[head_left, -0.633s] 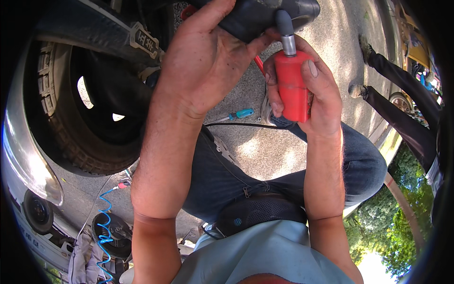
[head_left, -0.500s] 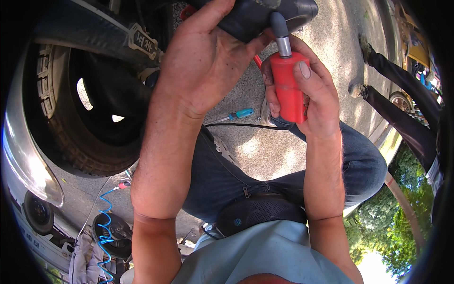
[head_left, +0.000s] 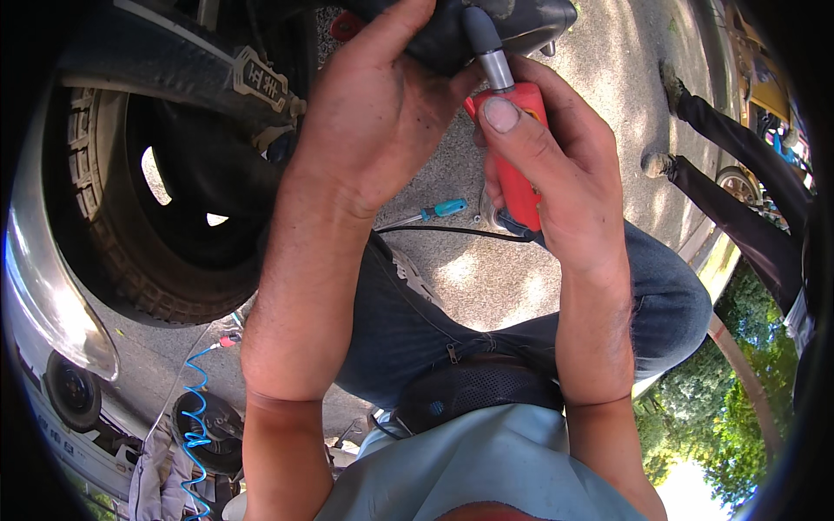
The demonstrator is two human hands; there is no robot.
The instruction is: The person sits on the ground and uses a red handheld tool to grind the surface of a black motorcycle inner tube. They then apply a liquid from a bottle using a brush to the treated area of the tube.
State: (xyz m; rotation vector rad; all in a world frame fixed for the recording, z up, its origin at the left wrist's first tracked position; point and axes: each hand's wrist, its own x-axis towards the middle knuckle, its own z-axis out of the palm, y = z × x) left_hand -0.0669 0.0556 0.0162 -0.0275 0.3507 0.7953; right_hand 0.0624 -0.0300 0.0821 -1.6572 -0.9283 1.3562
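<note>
My left hand [head_left: 365, 130] grips a black, glossy moulded part [head_left: 526, 26] at the top, fingertips mostly hidden behind it. My right hand [head_left: 573, 182] is closed on a red tool [head_left: 521, 204] with a silver neck [head_left: 497, 71] and a dark, rounded tip [head_left: 480, 29], which is against or just in front of the black part; I cannot tell if they touch. Left of my hands are a tyre [head_left: 156, 286] and a dark metal bar [head_left: 152, 65] of a vehicle. A teal-handled screwdriver [head_left: 447, 208] lies on the ground below, beside a black cable [head_left: 452, 230].
A blue coiled hose [head_left: 193, 408] hangs at lower left near another wheel [head_left: 69, 391] and a grey cloth [head_left: 156, 478]. A shiny fender [head_left: 56, 295] curves at left. A person's dark-trousered legs [head_left: 730, 217] are on the pavement [head_left: 608, 122] at right.
My right hand has shifted up and left with the red tool, tilting it, and its thumb now lies over the tool's upper end. My left hand has barely moved.
</note>
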